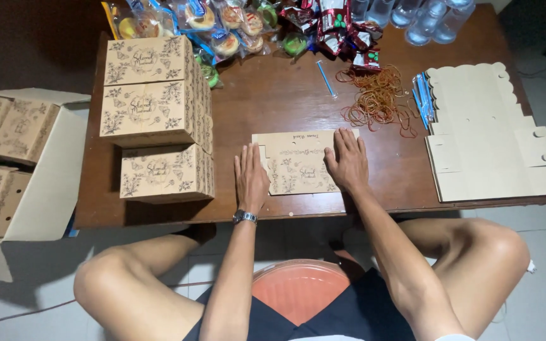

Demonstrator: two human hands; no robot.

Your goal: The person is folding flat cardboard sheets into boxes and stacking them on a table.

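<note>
Both hands are lying flat on a printed flat box blank near the front edge of the wooden worktop. The left hand is pressing its left part and the right hand its right part, fingers stretched out and gripping nothing. The palms are hiding parts of the print. Folded printed boxes are standing stacked at the left, rubber bands and plain blanks at the right. Wrapped snacks are running off the top edge.
</note>
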